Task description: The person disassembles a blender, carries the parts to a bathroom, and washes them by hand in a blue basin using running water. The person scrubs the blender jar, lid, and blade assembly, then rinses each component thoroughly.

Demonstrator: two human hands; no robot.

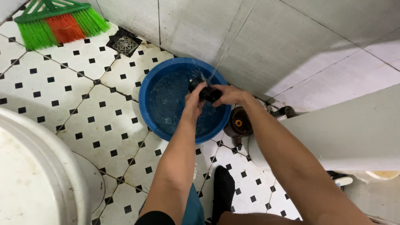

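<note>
Both of my hands meet over a round blue basin (146, 89) that stands on the tiled floor and holds water. My left hand (194, 101) and my right hand (228, 94) together grip a small dark object (207, 93); its shape is too hidden to tell more. A thin stream of water (215, 70) falls onto the object from above. My forearms reach in from the bottom of the head view.
A brown bottle with an orange cap (238, 122) stands right of the basin. A broom with green and red bristles (56, 24) lies top left by a floor drain (123, 42). A large white tub (37, 171) fills the lower left. Grey tiled wall behind.
</note>
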